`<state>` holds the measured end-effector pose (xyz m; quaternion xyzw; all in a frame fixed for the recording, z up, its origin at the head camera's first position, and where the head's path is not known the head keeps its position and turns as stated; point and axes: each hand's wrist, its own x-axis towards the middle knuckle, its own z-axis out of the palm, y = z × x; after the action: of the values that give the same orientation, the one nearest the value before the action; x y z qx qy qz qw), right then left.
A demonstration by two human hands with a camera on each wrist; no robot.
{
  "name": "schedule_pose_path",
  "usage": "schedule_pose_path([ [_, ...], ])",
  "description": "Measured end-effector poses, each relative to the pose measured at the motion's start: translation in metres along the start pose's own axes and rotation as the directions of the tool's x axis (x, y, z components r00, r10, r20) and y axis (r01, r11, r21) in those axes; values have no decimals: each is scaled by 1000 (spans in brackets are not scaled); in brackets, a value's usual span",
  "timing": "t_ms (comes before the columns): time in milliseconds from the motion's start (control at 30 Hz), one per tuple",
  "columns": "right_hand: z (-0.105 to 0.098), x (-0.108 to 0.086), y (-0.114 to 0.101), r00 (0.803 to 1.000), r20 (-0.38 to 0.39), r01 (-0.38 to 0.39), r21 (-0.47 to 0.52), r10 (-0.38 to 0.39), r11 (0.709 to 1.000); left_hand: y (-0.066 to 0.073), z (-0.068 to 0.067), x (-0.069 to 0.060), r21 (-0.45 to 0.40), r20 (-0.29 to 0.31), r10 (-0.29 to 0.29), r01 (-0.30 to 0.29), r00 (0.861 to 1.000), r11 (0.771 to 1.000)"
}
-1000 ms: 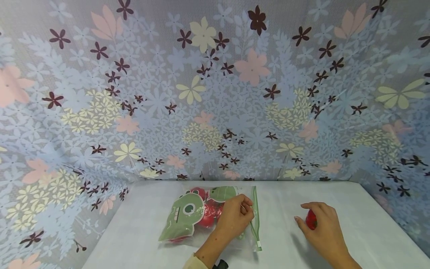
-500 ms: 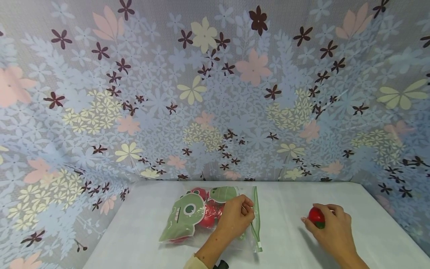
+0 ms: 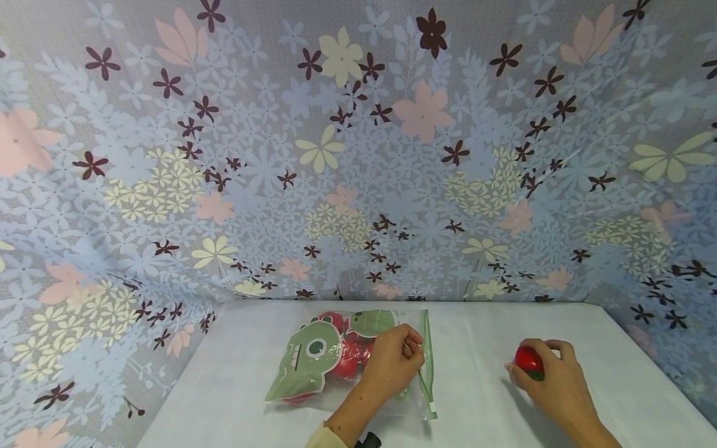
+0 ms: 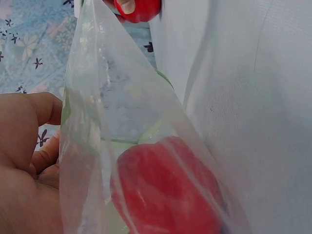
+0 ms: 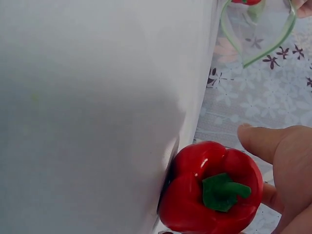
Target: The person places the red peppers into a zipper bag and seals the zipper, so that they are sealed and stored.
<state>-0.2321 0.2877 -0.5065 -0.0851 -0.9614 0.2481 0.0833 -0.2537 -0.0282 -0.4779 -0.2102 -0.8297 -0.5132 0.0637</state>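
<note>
A clear zip bag (image 3: 305, 358) with a printed green cartoon creature lies on the white table, several red things showing inside. My left hand (image 3: 392, 361) pinches the bag near its green zip edge, holding one side of the mouth up. In the left wrist view the hand (image 4: 29, 165) is behind the film, and a red bell pepper (image 4: 163, 187) shows through it. At the right my right hand (image 3: 551, 373) is curled round another red bell pepper (image 3: 528, 361) with a green stem. The right wrist view shows this bell pepper (image 5: 209, 187) beside the table surface, thumb slightly apart from it.
The white table (image 3: 470, 348) extends between the bag and my right hand. A flower-patterned cloth (image 3: 358, 186) stands behind the table and along both sides. A small black object (image 3: 370, 440) shows at the bottom edge, near my left sleeve (image 3: 326, 437).
My right hand has shifted a little to the right with the bell pepper, and more of the pepper shows. The left hand and the bag have stayed in place.
</note>
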Motion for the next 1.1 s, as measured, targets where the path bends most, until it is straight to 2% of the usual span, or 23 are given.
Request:
schedule_pose_path([
  [167, 0, 0, 0, 1000, -13, 14, 10, -14, 1000, 0, 0, 0, 6, 2, -11, 11, 1000, 1000],
  [333, -1, 1, -1, 996, 45, -75, 51, 73, 996, 1, 0, 0, 14, 1, -13, 13, 1000, 1000],
  [433, -1, 1, -1, 991, 57, -129, 63, 125, 990, 1, 0, -1, 17, 2, -13, 13, 1000, 1000],
  [533, -1, 1, -2, 988, 52, -149, 74, 145, 986, 1, 0, -1, 20, 2, -10, 10, 1000, 1000],
  [1100, -2, -3, -13, 997, 51, -66, 115, 61, 991, 0, 1, 0, 28, 6, -19, 19, 1000, 999],
])
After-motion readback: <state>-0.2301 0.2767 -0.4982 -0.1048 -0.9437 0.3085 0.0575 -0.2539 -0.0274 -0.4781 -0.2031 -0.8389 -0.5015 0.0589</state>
